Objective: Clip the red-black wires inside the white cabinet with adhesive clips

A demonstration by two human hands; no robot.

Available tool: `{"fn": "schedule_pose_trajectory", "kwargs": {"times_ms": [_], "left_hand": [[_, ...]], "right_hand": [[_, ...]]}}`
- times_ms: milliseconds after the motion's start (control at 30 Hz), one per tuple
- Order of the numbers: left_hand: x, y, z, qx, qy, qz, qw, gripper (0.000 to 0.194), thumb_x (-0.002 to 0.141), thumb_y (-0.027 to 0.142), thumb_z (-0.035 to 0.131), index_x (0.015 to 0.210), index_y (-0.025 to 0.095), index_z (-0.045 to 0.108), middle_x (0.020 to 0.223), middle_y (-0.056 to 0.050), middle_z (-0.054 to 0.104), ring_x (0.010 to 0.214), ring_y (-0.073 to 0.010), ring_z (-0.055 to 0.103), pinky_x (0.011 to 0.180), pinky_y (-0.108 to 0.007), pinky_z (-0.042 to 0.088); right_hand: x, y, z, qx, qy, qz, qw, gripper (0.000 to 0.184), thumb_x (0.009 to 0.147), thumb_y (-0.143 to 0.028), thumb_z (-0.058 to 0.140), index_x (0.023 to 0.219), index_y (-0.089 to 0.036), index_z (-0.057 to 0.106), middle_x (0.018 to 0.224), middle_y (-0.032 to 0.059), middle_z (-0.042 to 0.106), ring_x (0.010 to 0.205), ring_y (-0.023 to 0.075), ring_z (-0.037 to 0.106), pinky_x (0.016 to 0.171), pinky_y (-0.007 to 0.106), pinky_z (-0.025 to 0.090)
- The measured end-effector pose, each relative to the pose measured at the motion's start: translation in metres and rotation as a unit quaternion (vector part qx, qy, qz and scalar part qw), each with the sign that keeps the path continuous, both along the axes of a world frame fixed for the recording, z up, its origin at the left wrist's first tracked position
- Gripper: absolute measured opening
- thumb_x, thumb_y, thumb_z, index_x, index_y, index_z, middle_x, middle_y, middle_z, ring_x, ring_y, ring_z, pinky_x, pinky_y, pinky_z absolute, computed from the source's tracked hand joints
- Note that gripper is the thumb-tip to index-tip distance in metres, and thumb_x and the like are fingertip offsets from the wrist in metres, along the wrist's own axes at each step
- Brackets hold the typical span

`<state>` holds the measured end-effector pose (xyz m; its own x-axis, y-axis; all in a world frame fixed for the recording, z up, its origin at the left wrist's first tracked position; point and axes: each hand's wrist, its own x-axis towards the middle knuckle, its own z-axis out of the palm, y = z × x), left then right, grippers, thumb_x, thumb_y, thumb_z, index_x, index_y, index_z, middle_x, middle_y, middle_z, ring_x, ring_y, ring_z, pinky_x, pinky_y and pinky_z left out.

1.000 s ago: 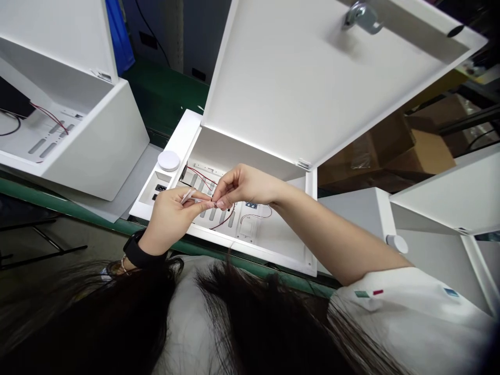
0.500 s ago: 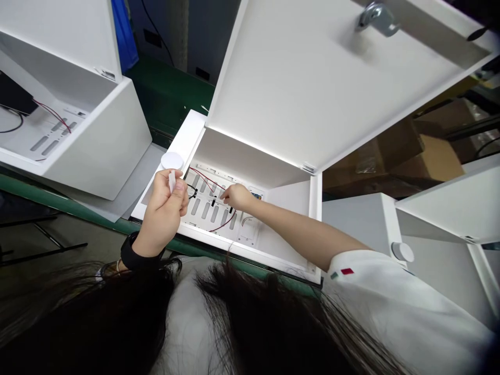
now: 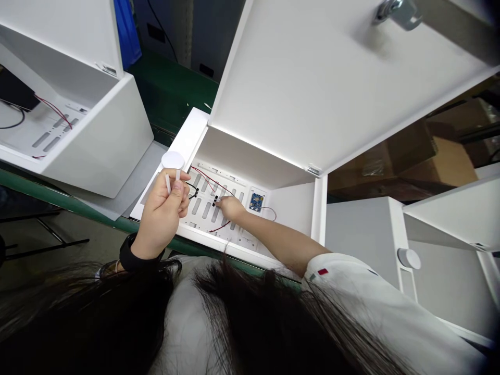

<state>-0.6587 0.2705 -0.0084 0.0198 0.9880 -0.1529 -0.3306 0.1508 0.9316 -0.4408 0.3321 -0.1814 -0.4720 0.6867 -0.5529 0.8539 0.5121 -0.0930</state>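
Note:
My left hand [image 3: 164,213] is raised by the left end of a white metal box [image 3: 219,242], its fingers closed on small white strips [image 3: 177,175] that stick up between them. Inside the box, my right hand [image 3: 232,209] reaches down to the slotted floor. Its fingertips are pressed together against small black clips [image 3: 215,200]; whether they grip one is hidden. Thin red wires [image 3: 203,173] run across the floor near that hand, and a black cable [image 3: 193,190] loops in from the left. A blue circuit board [image 3: 256,201] is fixed farther right inside the box.
The box's lid [image 3: 304,88] stands raised, with a metal lock [image 3: 398,13] on it. A white round knob [image 3: 172,160] sits on the box's left end. Similar white boxes stand at left [image 3: 101,135] and right [image 3: 359,234]. Cardboard boxes [image 3: 449,161] lie behind.
My right hand has shifted slightly left along the floor to the black clips, and the circuit board shows more fully. In my left hand the white strips now show as two separate ends.

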Motion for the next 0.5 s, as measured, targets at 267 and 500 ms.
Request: {"fn": "schedule_pose_trajectory", "kwargs": {"times_ms": [267, 500], "left_hand": [[0.000, -0.001, 0.002, 0.001, 0.014, 0.002, 1.000, 0.016, 0.096, 0.038, 0.053, 0.098, 0.022, 0.052, 0.071, 0.003, 0.036, 0.053, -0.0064, 0.030, 0.047, -0.020, 0.025], [0.000, -0.001, 0.003, -0.001, 0.020, 0.001, 1.000, 0.016, 0.095, 0.037, 0.054, 0.097, 0.022, 0.052, 0.069, 0.003, 0.034, 0.052, -0.0065, 0.029, 0.046, -0.020, 0.024]], "right_hand": [[-0.008, 0.006, -0.011, 0.003, -0.025, 0.022, 0.999, 0.040, 0.094, -0.015, 0.039, 0.121, -0.014, 0.069, 0.111, 0.0155, 0.067, 0.102, 0.0266, 0.064, 0.083, 0.033, 0.047], [-0.018, 0.008, -0.008, 0.004, -0.013, 0.027, 1.000, 0.039, 0.090, -0.011, 0.043, 0.119, -0.017, 0.070, 0.110, 0.0147, 0.066, 0.103, 0.0260, 0.062, 0.079, 0.029, 0.047]]}}
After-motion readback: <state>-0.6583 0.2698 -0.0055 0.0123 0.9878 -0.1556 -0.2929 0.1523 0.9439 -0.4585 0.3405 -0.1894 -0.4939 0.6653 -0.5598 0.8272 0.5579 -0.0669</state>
